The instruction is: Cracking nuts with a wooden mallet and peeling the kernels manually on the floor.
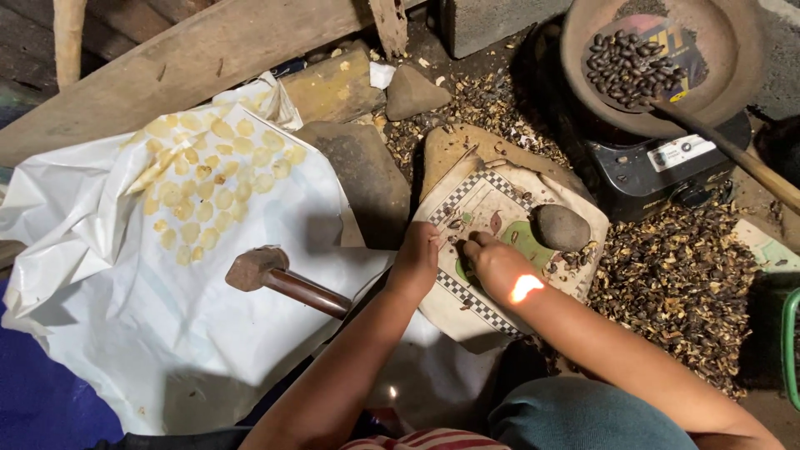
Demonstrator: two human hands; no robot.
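Observation:
My left hand [417, 258] and my right hand [497, 267] meet over a flat stone covered with a checker-edged printed sheet [487, 204]. The fingertips of both pinch at something small and dark between them; what it is I cannot make out. A smooth round grey stone [560, 227] rests on the sheet just right of my right hand. A hammer [279, 279] with a rusty head lies on the white plastic sheet [125, 317] to the left of my left arm.
Several flattened pale yellow discs [208, 175] lie in rows on the white plastic. A pan of dark roasted seeds [633, 62] sits on a black stove [658, 162] at upper right, with a wooden-handled scoop in it. Dark husks [683, 283] litter the ground. Wooden planks and rocks lie behind.

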